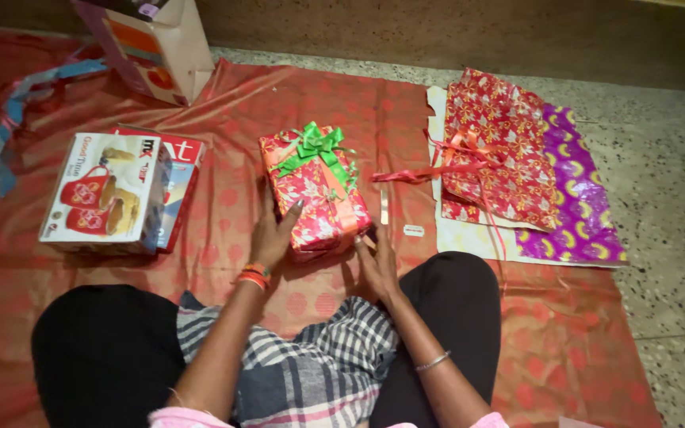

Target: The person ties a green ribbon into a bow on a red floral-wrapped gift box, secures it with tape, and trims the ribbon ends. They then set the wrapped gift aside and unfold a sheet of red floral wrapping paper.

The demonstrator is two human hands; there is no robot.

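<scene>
A box wrapped in red flowered paper (316, 198), with an orange band and a green ribbon bow (316, 147) on top, lies on the red cloth (223, 103) in front of my knees. My left hand (273, 232) rests flat against the box's near left side, fingers spread. My right hand (376, 260) touches the near right corner of the box with its fingertips. Neither hand closes around anything.
A white carton picturing red mugs (105, 192) sits on a flat red and white box (177, 178) at left. A white cardboard box (156, 47) stands at the back. Sheets of red and purple wrapping paper (529, 170) with red ribbon (422, 173) lie at right on speckled floor (667, 182).
</scene>
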